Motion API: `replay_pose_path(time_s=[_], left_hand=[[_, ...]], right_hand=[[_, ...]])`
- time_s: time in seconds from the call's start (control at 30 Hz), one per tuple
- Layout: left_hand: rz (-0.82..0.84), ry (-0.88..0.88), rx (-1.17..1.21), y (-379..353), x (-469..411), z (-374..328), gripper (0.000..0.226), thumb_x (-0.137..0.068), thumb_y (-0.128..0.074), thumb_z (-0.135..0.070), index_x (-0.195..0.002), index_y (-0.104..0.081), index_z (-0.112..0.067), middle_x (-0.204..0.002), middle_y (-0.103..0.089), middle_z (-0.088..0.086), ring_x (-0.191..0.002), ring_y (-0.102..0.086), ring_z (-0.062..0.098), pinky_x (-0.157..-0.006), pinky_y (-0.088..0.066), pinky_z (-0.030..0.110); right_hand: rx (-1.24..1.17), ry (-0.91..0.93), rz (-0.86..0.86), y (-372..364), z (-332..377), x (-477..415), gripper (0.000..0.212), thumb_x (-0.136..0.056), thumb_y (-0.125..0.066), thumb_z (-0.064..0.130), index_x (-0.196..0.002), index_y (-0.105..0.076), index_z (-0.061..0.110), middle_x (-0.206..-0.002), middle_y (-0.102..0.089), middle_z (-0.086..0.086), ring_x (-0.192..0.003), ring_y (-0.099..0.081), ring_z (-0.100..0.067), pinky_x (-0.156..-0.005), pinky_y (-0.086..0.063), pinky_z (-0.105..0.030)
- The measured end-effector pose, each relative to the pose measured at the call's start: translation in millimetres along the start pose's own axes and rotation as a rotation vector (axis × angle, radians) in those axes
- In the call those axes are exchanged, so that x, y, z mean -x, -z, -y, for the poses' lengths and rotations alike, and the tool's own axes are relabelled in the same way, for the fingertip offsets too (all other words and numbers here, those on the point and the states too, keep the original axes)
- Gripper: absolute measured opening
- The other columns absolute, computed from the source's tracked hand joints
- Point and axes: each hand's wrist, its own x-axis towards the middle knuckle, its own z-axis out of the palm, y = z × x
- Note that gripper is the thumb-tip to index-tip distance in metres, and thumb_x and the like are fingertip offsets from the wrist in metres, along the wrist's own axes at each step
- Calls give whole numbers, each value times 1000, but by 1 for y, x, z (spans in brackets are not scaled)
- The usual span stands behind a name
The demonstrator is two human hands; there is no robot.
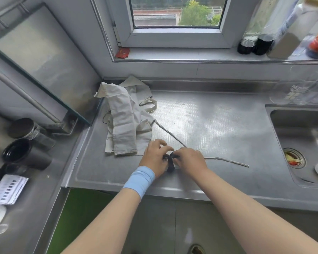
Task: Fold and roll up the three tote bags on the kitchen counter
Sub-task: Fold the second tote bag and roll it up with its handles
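Pale beige tote bags (124, 123) lie in a loose heap at the back left of the steel counter (218, 123). A thin beige strap (226, 160) runs from the heap to my hands and on to the right. My left hand (154, 158), with a light blue wristband, and my right hand (190, 159) meet near the counter's front. Both pinch a small dark rolled bundle (170, 165) between them; most of it is hidden by my fingers.
A sink (301, 136) with a drain strainer holding scraps lies to the right. Glassware (301, 90) stands behind it. Bottles (253, 45) line the windowsill. Dark cups (26, 153) and a paper card sit on the lower counter at left, beside a glass panel.
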Motion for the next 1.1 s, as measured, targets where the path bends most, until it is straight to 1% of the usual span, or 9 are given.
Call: replay_pose_path(time_s=[0.1, 0.17, 0.33, 0.5, 0.6, 0.77, 0.87, 1.0, 1.1], left_hand=[[184, -2, -188, 5, -7, -7, 26, -81, -63, -15, -103, -72, -26, -111, -57, -7, -106, -52, 18, -76, -44, 29], [148, 22, -220, 4, -5, -12, 16, -81, -64, -14, -92, -72, -21, -105, -55, -6, -94, -57, 19, -63, -38, 25], [-134, 301, 166, -9, 7, -26, 22, -71, -60, 0, -80, -49, -17, -86, -49, -2, -68, -45, 19, -61, -38, 26], [-163, 510, 307, -20, 17, -26, 26, -71, -67, -12, -55, -50, -22, -62, -52, -4, -62, -45, 15, -62, -36, 20], [-121, 497, 308, -24, 18, -21, 9, -78, -68, -18, -71, -72, -16, -75, -58, 2, -71, -54, 18, -67, -39, 19], [-69, 536, 374, -27, 18, -17, 11, -86, -65, -18, -92, -75, -18, -88, -59, 3, -78, -58, 21, -71, -40, 20], [-10, 525, 356, -25, 14, -15, 13, -86, -64, -24, -94, -75, -23, -88, -57, 1, -79, -58, 19, -71, -41, 20], [-28, 527, 355, -22, 9, -16, 15, -81, -67, -18, -91, -77, -22, -87, -61, 0, -82, -58, 18, -73, -43, 20], [-39, 532, 314, -23, 9, -16, 13, -81, -66, -17, -89, -77, -18, -90, -64, 0, -86, -60, 19, -75, -41, 18]], right_hand=[[0, -7, -1, 1, 2, -1, 20, -93, -58, 39, -109, -70, 36, -104, -66, 6, -102, -61, -21, -84, -40, -36], [-11, -20, -18, 1, 5, 0, 20, -90, -61, 35, -106, -72, 34, -107, -62, 6, -102, -59, -22, -84, -40, -36], [-69, -65, -120, -6, 8, 4, 16, -88, -68, 30, -99, -76, 22, -97, -53, 0, -86, -57, -27, -67, -40, -31], [-171, -97, -77, 2, 13, 8, 21, -93, -60, 29, -105, -75, 20, -102, -64, -2, -94, -62, -27, -76, -50, -34], [-282, -118, -56, 5, 12, 11, 19, -91, -62, 25, -103, -75, 18, -100, -65, -3, -96, -61, -24, -82, -50, -36], [-386, -125, 69, 4, 12, 11, 20, -94, -52, 13, -102, -70, 16, -99, -61, -3, -94, -56, -21, -81, -41, -28], [-545, -195, 98, 10, 12, 9, 22, -94, -55, 13, -84, -71, 24, -84, -67, 4, -83, -60, -18, -71, -43, -27], [-629, -288, 86, 12, 10, 9, 12, -81, -68, 23, -79, -79, 28, -71, -73, 12, -75, -67, -7, -67, -52, -24], [-680, -343, 9, 16, 10, 10, 15, -73, -68, 29, -88, -68, 30, -78, -72, 11, -78, -68, -10, -73, -55, -30]])
